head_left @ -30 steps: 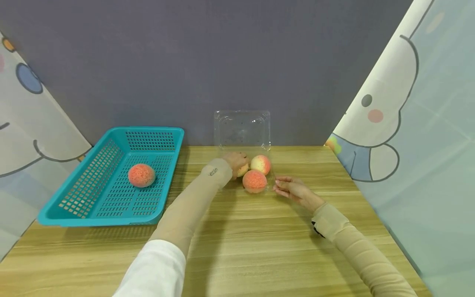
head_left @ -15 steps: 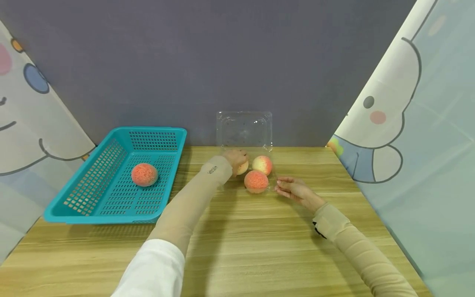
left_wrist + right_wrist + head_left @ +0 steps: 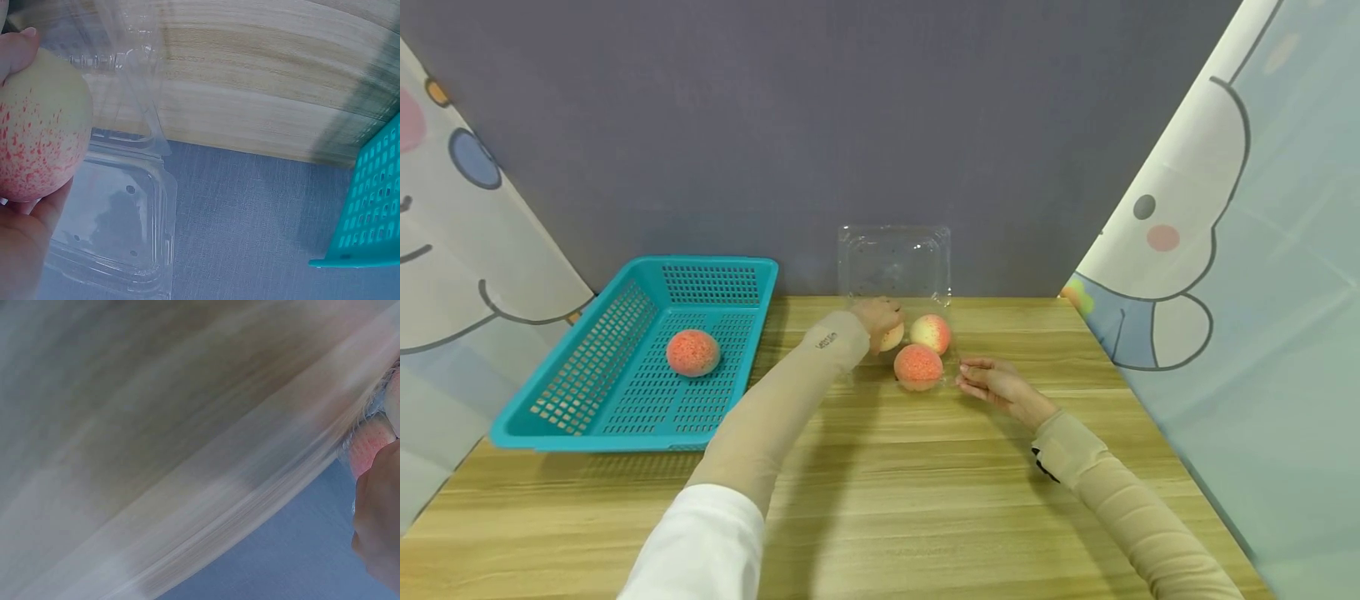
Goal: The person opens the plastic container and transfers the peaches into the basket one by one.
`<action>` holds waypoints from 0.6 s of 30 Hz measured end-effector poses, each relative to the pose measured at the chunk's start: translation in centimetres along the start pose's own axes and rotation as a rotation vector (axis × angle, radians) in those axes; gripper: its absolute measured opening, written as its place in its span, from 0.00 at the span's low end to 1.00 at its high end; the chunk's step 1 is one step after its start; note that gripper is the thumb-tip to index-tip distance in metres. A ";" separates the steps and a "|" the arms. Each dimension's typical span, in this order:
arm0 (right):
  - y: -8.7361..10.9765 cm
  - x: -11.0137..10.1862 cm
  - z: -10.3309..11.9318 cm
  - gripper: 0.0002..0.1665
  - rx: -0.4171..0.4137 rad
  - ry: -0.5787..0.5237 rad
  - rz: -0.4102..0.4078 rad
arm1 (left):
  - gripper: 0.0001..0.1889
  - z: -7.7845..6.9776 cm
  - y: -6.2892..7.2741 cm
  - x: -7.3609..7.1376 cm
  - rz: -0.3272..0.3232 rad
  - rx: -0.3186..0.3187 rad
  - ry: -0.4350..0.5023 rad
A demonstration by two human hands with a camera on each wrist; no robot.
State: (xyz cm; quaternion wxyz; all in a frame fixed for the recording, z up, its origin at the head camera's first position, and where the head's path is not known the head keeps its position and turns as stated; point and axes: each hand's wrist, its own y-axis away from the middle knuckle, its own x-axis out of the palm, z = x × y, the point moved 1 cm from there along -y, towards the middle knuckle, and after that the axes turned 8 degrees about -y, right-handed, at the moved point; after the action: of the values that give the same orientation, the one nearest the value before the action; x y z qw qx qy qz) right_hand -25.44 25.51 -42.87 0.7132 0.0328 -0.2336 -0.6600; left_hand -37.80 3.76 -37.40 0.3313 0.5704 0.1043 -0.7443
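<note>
At the clear plastic clamshell box (image 3: pixel 895 260), its lid standing up against the back wall, both hands are at work. My left hand (image 3: pixel 876 318) grips a pale, red-speckled peach (image 3: pixel 44 125), with thumb and fingers around it in the left wrist view. Two more peaches lie beside it in the box: a yellow-pink peach (image 3: pixel 931 333) and, nearer me, a redder peach (image 3: pixel 918 367). On the box's right side, my right hand (image 3: pixel 1003 390) pinches the edge between thumb and fingers. Part of that hand shows at the right border of the right wrist view.
A turquoise slotted basket (image 3: pixel 752 358) stands left on the wooden table (image 3: pixel 925 508), holding one reddish peach (image 3: pixel 693 353). Behind the table rises a grey wall (image 3: pixel 880 108), with cartoon-printed curtains (image 3: pixel 1285 350) at both sides.
The head view has shifted slightly. My left forearm has moved a little to the left, with the hand still at the same peach. My right hand keeps its place at the box edge.
</note>
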 end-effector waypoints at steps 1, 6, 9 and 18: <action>0.0 0.0 0.0 0.32 -0.001 -0.001 0.001 | 0.43 0.0 0.0 0.0 0.002 -0.003 0.007; 0.1 0.1 0.1 0.31 -0.005 -0.012 0.012 | 0.44 0.1 0.2 -0.3 0.014 -0.006 0.010; 0.1 0.1 0.1 0.31 -0.007 -0.017 0.018 | 0.44 0.1 0.4 -0.5 0.007 0.002 -0.007; 0.1 0.0 0.1 0.31 -0.004 -0.027 0.021 | 0.44 -0.2 1.1 -1.1 0.000 0.018 -0.018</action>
State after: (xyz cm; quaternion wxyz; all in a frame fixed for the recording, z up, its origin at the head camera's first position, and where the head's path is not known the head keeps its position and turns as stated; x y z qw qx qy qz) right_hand -25.41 25.54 -42.71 0.7169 0.0201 -0.2424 -0.6533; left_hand -36.79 3.43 -36.24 0.3271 0.5666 0.0946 -0.7504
